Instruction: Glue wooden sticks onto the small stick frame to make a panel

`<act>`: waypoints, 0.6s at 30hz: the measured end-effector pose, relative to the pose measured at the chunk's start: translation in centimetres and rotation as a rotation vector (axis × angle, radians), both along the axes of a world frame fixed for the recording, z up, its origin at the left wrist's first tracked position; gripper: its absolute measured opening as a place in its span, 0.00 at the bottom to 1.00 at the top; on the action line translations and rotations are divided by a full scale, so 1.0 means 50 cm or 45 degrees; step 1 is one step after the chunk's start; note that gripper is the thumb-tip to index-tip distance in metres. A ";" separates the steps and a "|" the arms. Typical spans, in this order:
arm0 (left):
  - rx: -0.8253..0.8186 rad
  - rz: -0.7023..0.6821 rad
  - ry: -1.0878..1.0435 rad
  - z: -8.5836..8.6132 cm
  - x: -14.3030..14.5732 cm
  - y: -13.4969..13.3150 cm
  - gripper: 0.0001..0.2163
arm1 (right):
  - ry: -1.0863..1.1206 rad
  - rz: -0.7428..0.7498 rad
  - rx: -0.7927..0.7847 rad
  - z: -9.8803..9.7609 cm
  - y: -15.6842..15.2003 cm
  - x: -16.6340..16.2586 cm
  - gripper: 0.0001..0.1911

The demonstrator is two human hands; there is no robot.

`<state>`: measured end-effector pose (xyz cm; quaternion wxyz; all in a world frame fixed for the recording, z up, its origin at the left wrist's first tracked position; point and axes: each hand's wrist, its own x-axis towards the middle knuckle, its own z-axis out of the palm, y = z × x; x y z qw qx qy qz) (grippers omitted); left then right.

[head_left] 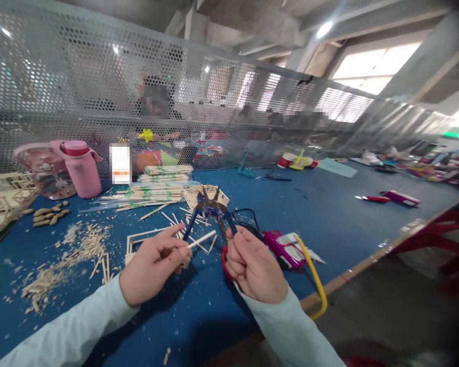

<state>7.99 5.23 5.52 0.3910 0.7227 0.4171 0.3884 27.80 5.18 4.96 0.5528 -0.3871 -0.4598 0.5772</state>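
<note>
My left hand (153, 265) pinches a thin pale wooden stick (203, 238) between thumb and fingers; the stick points right, towards the other hand. Blue-handled pliers (213, 204) are spread apart, jaws pointing away from me. My right hand (254, 262) grips their right handle, while the left handle reaches my left fingertips. Beside my right hand shows a red-handled tool (225, 262) with a metal blade; whether that hand also holds it, I cannot tell. A small wooden stick frame (143, 235) lies behind my left hand, partly hidden by it.
Wood scraps (67, 260) and peanuts (48, 214) lie at left, near a pink bottle (83, 171). Bundled sticks (160, 188) are stacked behind. A purple glue gun (285, 250) with a yellow tube (315, 280) sits right. A perforated metal screen (222, 97) stands along the back.
</note>
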 end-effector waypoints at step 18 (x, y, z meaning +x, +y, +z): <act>0.052 -0.137 0.058 0.015 0.017 -0.033 0.15 | 0.311 0.801 0.125 -0.011 0.019 -0.029 0.45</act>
